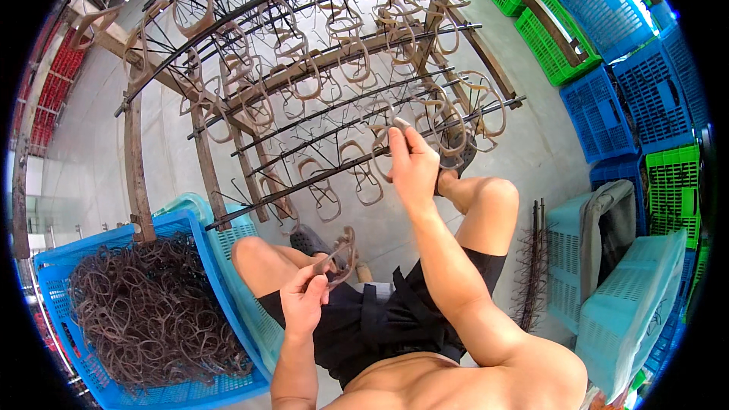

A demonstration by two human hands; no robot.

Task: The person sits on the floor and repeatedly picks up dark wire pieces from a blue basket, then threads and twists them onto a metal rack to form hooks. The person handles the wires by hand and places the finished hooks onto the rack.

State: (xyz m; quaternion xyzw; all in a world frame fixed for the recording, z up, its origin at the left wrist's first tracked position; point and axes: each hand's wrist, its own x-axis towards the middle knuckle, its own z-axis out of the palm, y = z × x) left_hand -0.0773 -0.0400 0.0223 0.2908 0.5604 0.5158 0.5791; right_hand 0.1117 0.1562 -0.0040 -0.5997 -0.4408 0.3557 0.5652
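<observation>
My left hand [304, 300] is closed on a brown looped piece [345, 254], thin and curved, held above my lap. At the lower right of the hanging rack, my right hand [414, 175] pinches another looped piece [380, 144] near a hook. Whether that piece hangs on the hook or only in my fingers, I cannot tell. Similar looped pieces [367, 182] dangle from hooks along the dark rods [304, 184] of the rack. To my left, a blue basket [53, 288] holds a tangled heap of brown pieces [152, 311].
The rack's wooden frame [135, 152] stands before me, its hooked rods reaching toward my knees. Pale turquoise baskets [630, 296] and a bundle of hooked rods [535, 266] are at my right. Blue crates [653, 95] and green crates [672, 190] are stacked behind them.
</observation>
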